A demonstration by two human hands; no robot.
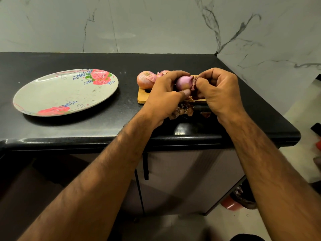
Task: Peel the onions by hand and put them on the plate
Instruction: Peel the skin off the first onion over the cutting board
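Note:
My left hand [164, 94] grips a partly peeled purple onion [184, 82] above a small wooden board [143, 97]. My right hand [219, 92] pinches a strip of dry skin at the onion's right end. Behind my left hand, two unpeeled onions rest on the board: a large one [145, 80] and a smaller one [164, 72] mostly hidden. A white oval plate [57, 94] with red roses lies on the black counter to the left, with nothing on it. Brown peelings [182, 110] lie under my hands.
The black counter [104, 126] ends in a rounded front edge near me and a cut corner at the right. A marble wall stands behind. Below are cabinet doors with a black handle [145, 166]; a red object [230, 204] sits on the floor.

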